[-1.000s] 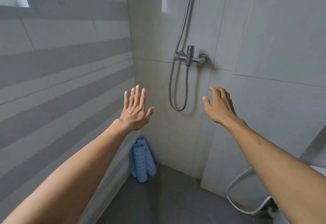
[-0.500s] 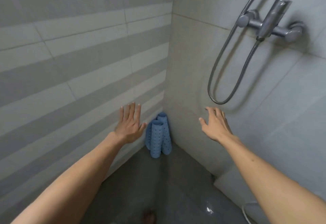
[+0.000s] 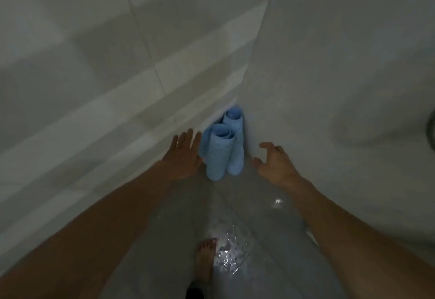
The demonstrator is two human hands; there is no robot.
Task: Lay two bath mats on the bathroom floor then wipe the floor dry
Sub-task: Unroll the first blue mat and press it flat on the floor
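Note:
Two light-blue bath mats stand rolled up and upright in the corner where the two tiled walls meet: the nearer roll (image 3: 217,155) in front, the farther roll (image 3: 234,133) behind it against the wall. My left hand (image 3: 182,155) is open, fingers spread, just left of the nearer roll and close to touching it. My right hand (image 3: 274,163) is open with curled fingers, a short gap to the right of the rolls. Neither hand holds anything. The grey floor (image 3: 235,239) is wet and shiny.
A striped tiled wall (image 3: 94,82) runs on the left and a plain tiled wall (image 3: 329,75) on the right, closing the corner tightly. My bare foot (image 3: 206,258) stands on the wet floor near the bottom centre. A hose edge (image 3: 432,129) shows at far right.
The view has tilted down and moved closer to the corner. Both hands have dropped from chest height to either side of the rolled mats. The shower mixer has left the view.

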